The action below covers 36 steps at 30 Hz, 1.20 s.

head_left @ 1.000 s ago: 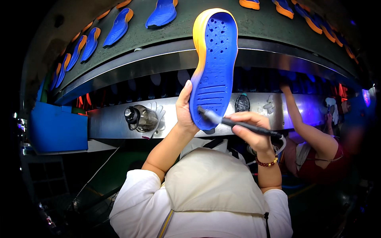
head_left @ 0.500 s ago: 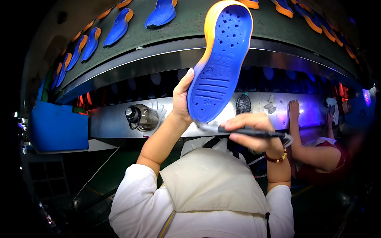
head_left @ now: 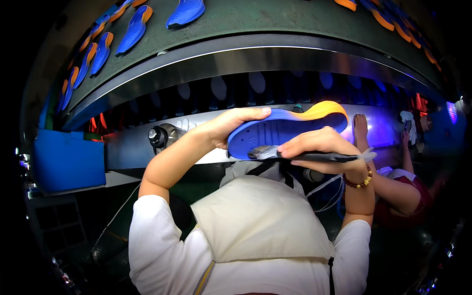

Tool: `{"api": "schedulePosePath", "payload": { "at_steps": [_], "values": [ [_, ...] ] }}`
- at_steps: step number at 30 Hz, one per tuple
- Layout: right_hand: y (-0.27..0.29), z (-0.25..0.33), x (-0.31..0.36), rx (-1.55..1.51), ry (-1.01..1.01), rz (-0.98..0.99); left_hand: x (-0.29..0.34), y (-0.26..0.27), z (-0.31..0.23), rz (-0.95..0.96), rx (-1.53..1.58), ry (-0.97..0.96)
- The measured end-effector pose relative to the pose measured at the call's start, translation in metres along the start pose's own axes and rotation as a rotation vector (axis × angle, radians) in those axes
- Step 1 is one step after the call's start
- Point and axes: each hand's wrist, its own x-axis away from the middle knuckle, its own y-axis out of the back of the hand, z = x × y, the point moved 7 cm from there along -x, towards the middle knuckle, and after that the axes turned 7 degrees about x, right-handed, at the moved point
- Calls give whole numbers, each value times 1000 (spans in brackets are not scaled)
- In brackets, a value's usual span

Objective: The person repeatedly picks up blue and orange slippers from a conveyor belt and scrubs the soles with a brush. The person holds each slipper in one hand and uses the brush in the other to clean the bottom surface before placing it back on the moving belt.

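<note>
My left hand [head_left: 232, 126] grips one end of a shoe sole [head_left: 287, 129], its thumb over the upper edge. The sole is blue inside with an orange side wall at its far right end, and it lies tilted sideways above the metal ledge. Grooves and small holes show on its inner face. Between the fingers of my right hand [head_left: 324, 143] is a brush [head_left: 322, 157] with a dark handle. Its bristles rest on or just over the sole's inner face near my left hand; contact is hard to tell. A beaded bracelet circles my right wrist.
Beyond the metal ledge [head_left: 123, 150], a green conveyor belt [head_left: 255, 22] carries several blue and orange soles [head_left: 135, 30]. A dark-lidded bottle [head_left: 162, 136] stands behind my left forearm. A blue box [head_left: 69, 157] is at left. At right, a co-worker's hand [head_left: 360, 125] rests on the ledge.
The sole has come down from upright over the belt's edge and turned to lie sideways, toe end to the right. The brush has moved from its lower tip onto the inner face.
</note>
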Motion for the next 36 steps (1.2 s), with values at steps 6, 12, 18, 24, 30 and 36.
{"api": "schedulePosePath", "payload": {
  "at_steps": [6,12,18,24,30,36],
  "values": [
    [-11,-2,12,180,-23,238,3,21,7,-90,-293,33],
    [-2,-23,19,250,-54,198,8,27,5,-130,-425,28],
    [18,-41,23,115,-142,-28,15,38,5,-230,-290,-10],
    [5,-59,40,83,-395,51,13,56,3,-195,-146,-123],
    [-21,-78,28,-415,-477,-415,-19,39,27,-28,311,-147],
    [28,-124,75,-141,-543,-1042,-26,50,40,3,392,-130]
  ]
}}
